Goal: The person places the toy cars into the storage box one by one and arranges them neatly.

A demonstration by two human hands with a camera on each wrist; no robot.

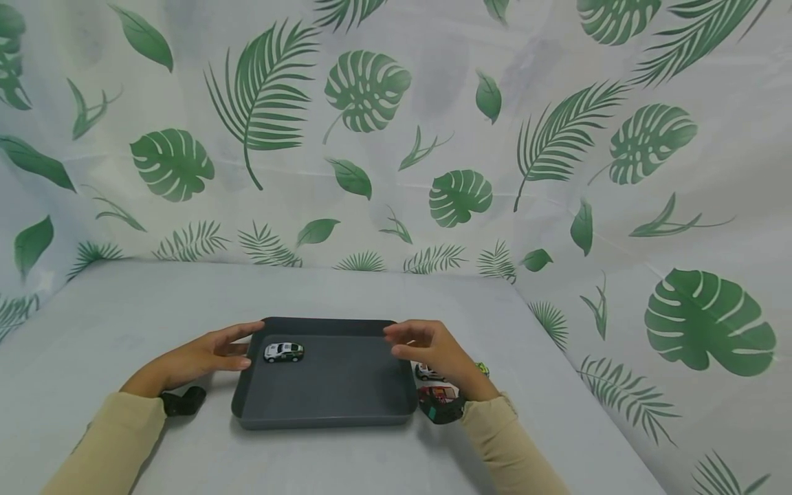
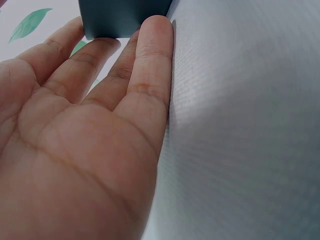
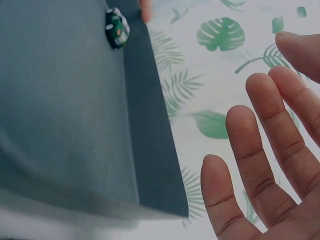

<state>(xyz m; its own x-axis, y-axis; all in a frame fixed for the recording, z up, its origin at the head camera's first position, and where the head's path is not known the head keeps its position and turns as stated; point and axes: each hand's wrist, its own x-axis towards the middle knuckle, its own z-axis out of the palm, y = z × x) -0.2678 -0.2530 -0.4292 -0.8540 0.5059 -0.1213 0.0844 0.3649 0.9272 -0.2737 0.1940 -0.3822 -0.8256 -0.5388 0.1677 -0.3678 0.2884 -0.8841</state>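
A dark grey rectangular tray (image 1: 337, 385) lies on the white cloth, and a small white-and-dark toy car (image 1: 284, 353) stands inside near its far left corner. My left hand (image 1: 201, 357) is at the tray's left side, its fingers fairly straight and fingertips right at the wall. The left wrist view shows the palm facing up to the tray, little-finger side along the cloth. Over the tray's right edge hovers my right hand (image 1: 433, 350), fingers loosely bent. In the right wrist view these fingers (image 3: 245, 135) are spread and hold nothing.
Right of the tray, partly behind my right hand and wrist, are a white toy car (image 1: 428, 372), a red toy car (image 1: 438, 394) and a bit of a yellow-green thing (image 1: 482, 369). Leaf-printed fabric (image 1: 396, 158) rises behind the table and along the right.
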